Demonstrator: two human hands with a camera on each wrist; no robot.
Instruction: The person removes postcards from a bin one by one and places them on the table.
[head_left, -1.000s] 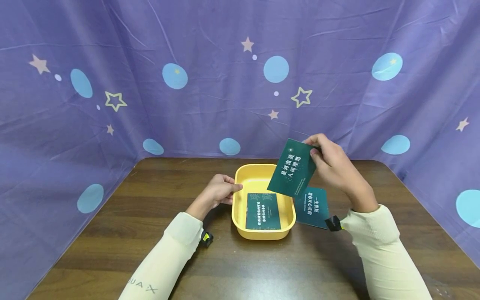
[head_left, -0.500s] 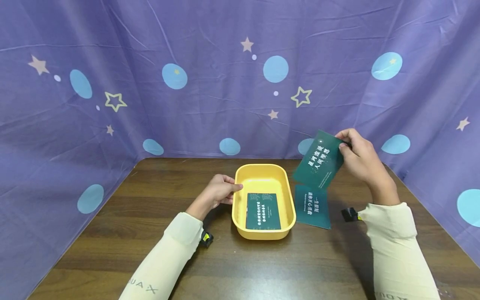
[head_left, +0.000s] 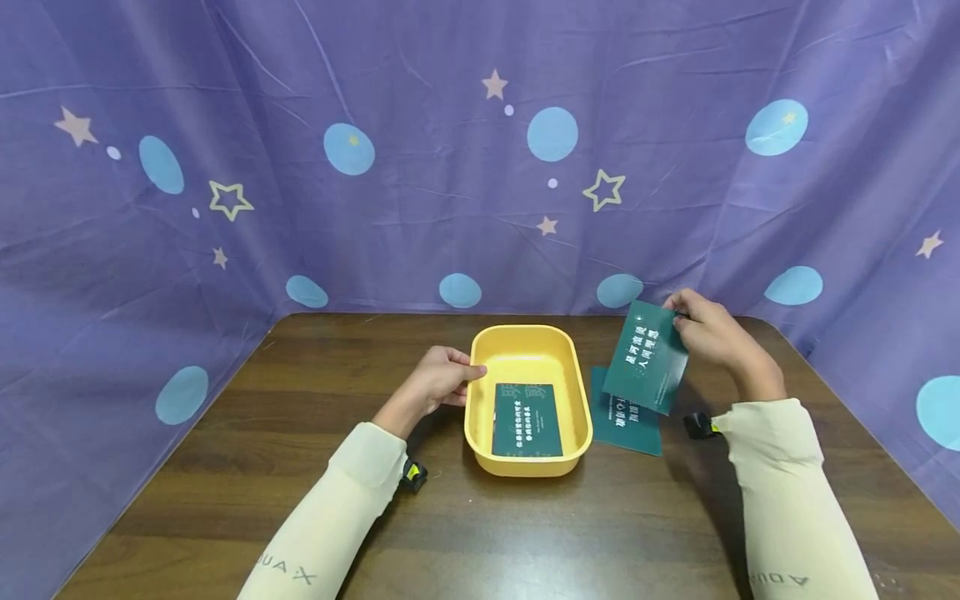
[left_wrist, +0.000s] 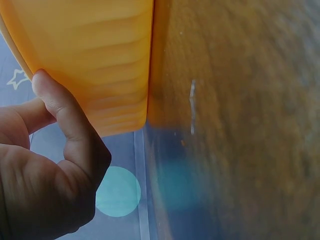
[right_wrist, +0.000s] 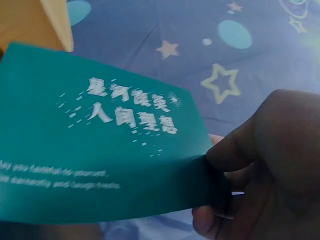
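A yellow rectangular tray (head_left: 528,468) sits mid-table, with a dark green printed card (head_left: 527,421) lying inside it. My left hand (head_left: 435,383) pinches the tray's left rim between thumb and fingers; the left wrist view shows the thumb over the rim and the tray's ribbed side. To the right of the tray, my right hand (head_left: 708,329) pinches a green postcard (head_left: 647,357) by its far right corner. White lettering faces up on this card, which tilts above the table. Beneath it another green card (head_left: 633,435) lies on the table, partly covered in the head view.
The wooden table (head_left: 300,450) ends at a purple curtain (head_left: 420,225) with stars and blue ovals, which hangs behind it and on both sides. Each sleeve carries a small black strap device at the wrist.
My right hand has carried the postcard from over the tray to the right, then lowered it above the card on the table. My left hand and the tray have stayed still.
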